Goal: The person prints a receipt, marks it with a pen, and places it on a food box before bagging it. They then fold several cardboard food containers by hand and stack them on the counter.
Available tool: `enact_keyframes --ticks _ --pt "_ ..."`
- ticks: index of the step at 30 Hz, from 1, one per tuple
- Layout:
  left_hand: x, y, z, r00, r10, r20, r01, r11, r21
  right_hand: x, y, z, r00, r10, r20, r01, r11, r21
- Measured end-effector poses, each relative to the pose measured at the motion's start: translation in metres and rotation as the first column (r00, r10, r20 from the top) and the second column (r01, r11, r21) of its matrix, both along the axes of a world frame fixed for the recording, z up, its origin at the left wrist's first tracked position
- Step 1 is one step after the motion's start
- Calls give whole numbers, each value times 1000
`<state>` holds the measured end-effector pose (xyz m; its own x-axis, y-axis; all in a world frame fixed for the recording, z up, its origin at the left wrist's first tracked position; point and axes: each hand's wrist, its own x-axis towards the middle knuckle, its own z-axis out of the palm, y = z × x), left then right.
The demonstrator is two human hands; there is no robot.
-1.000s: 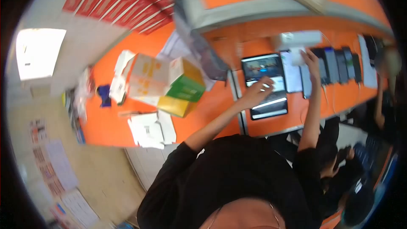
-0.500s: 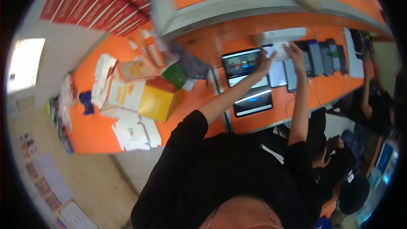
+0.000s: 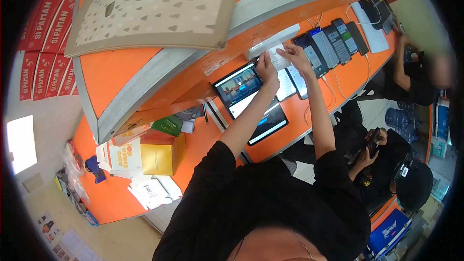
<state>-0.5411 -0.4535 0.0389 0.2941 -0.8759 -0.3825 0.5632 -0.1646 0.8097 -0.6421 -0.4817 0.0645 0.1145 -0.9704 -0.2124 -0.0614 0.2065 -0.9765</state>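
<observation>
Between my two hands is a white paper slip [image 3: 279, 58], in front of a white box-like device [image 3: 274, 40] at the back of the orange table. My left hand [image 3: 267, 70] has its fingers closed on the slip's left edge. My right hand [image 3: 296, 58] pinches its right side. Just below my left hand lies a tablet [image 3: 239, 88] with a lit screen, and a second dark screen [image 3: 267, 122] sits nearer the front edge. Phones with lit displays [image 3: 286, 84] lie beneath and beside my right wrist.
Several phones [image 3: 338, 43] with cables lie to the right. An orange shelf with a metal edge [image 3: 159, 84] juts over the left, bearing a patterned folder [image 3: 154, 14]. A yellow box [image 3: 157, 158] stands at left. Two other people sit at right, one holding a phone [image 3: 373, 142].
The camera view has turned, bringing the patterned folder and shelf further into view. My hands have come closer together at the paper slip, and my right fingers now pinch it.
</observation>
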Motion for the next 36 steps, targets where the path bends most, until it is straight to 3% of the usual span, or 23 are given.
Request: enact_keyframes --ticks 10,12,15,20,22,25,29,31,32,34,36 --pt "-5 -3 -8 983 13 -184 -19 999 -30 1 0 5 999 15 43 -16 999 37" --pt "-11 -7 -22 935 26 -354 -42 998 -37 -1 -1 4 1000 25 11 -25 999 41" --pt "-11 -6 -14 890 -4 -456 -18 999 -43 -1 -2 6 999 34 -19 -33 998 47" --pt "1 -3 -7 916 -23 -400 4 999 -49 -4 -6 -4 999 40 -15 -39 998 57" --pt "1 -4 1 989 -38 -146 40 999 16 -5 -6 -5 998 59 -26 -59 998 -9" --pt "-1 -4 12 998 -12 -55 15 998 56 -3 -5 1 996 48 -77 -46 998 31" --pt "-9 -11 5 995 14 -101 -6 997 75 -2 -3 1 999 17 -43 -15 1000 27" --pt "-17 -17 2 953 144 -269 -78 967 242 -2 -6 1 987 18 -158 -24 999 -34" --pt "-17 -20 0 952 142 -271 -76 968 240 -3 -6 3 987 17 -160 -23 999 -36" --pt "-15 -23 -6 909 95 -406 55 938 343 -4 -7 9 988 83 -130 -81 996 21" --pt "-17 -19 -31 900 49 -434 98 946 310 -14 -16 -6 968 152 -198 -150 988 22"
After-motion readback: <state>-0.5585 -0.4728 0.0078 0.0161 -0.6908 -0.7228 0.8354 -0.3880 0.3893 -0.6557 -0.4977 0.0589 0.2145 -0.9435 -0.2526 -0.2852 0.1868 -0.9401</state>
